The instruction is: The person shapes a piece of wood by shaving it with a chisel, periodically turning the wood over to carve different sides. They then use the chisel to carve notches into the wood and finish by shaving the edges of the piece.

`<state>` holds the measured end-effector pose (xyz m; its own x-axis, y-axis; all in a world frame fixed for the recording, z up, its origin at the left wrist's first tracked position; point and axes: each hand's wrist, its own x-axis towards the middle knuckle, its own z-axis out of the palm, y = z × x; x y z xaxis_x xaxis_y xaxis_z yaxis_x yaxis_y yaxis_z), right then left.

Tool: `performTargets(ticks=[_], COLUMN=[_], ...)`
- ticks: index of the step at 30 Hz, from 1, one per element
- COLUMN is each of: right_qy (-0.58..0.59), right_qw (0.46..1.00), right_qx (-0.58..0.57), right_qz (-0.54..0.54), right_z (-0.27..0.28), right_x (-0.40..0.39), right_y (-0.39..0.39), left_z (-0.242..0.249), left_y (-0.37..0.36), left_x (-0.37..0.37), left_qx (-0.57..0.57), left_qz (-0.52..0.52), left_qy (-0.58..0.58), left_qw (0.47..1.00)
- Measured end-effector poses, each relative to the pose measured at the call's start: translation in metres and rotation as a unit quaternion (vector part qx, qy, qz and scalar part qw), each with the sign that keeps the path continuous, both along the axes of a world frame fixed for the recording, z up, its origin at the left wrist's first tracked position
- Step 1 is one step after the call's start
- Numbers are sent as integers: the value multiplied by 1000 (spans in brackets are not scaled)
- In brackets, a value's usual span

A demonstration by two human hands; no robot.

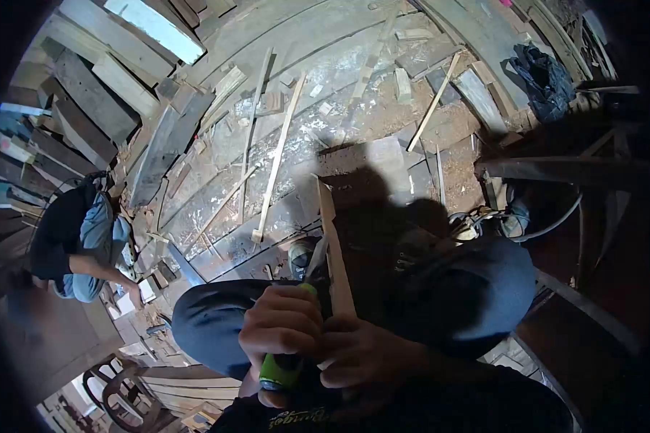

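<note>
My left hand is closed round the green and black handle of a tool, whose grey blade points up and away from me. Close beside it, my right hand grips the lower end of a long, pale wooden strip. The blade lies along the left side of the strip; whether they touch is hard to tell. Both hands are between my bent knees, and their fingers meet or nearly meet. The lower end of the strip is hidden by my right hand.
At the left another person crouches, one hand near a white block. Thin wood strips and scraps lie on the dusty floor ahead. Planks are stacked at the upper left. A black plastic bag and cables are on the right.
</note>
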<state>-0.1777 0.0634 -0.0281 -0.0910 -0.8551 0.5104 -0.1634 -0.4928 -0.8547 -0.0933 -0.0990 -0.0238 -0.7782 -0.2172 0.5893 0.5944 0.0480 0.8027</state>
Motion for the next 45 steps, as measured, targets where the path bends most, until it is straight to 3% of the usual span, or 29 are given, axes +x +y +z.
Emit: performTargets(ticks=[3, 8, 10, 14, 19, 21, 25, 27, 30, 32, 34, 35, 38, 40, 43, 45], right_qy=[-23, -52, -60, -41, -22, -14, -57, -43, -16, -36, -64, -47, -38, -52, -79, -72], right_qw=[998, 998, 997, 998, 1000, 998, 996, 999, 999, 998, 996, 998, 999, 996, 994, 994], right_qx=[34, 28, 40, 10, 1, -2, -12, -5, -7, -7, -2, 7, 4, -2, 6, 18], right_qz=[43, 13, -4, -43, 6, -61, -70, 5, -30, -53, -66, -39, -37, -77, -80, -82], right_z=[8, 0, 0, -1, -2, -4, -4, -2, -2, -3, 1, 3, 4, 3, 7, 8], right_x=[-2, 19, 22, 22, 20, 20, 16, 11, 13, 11, 12, 10, 11, 9, 10, 12], right_y=[0, 10, 10, 8, 8, 7, 10, 9, 10, 11, 12, 11, 9, 7, 9, 7], left_z=[2, 1, 3, 0, -21, -14, -23, -29, -17, -16, -27, -31, -31, -22, -29, -31], left_y=[0, 9, 11, 5, 12, 12, 14, 20, 13, 24, 27, 27, 28, 23, 34, 32], left_x=[4, 2, -5, -2, -19, -14, -18, -26, -22, -26, -26, -27, -25, -19, -18, -24], left_qx=[-38, -3, -5, -18, -22, -6, -2, -34, 1, 29, 39, 48, 49, 4, 36, 45], left_qz=[-21, -51, -11, -85, -8, 1, 1, 59, -2, 11, 98, 122, 137, 73, 115, 196], left_qy=[5, 10, -21, -4, -50, -58, -66, -92, -92, -66, -70, -128, -123, -85, -93, -106], left_qw=[999, 999, 1000, 996, 998, 998, 998, 993, 996, 997, 992, 983, 982, 994, 988, 974])
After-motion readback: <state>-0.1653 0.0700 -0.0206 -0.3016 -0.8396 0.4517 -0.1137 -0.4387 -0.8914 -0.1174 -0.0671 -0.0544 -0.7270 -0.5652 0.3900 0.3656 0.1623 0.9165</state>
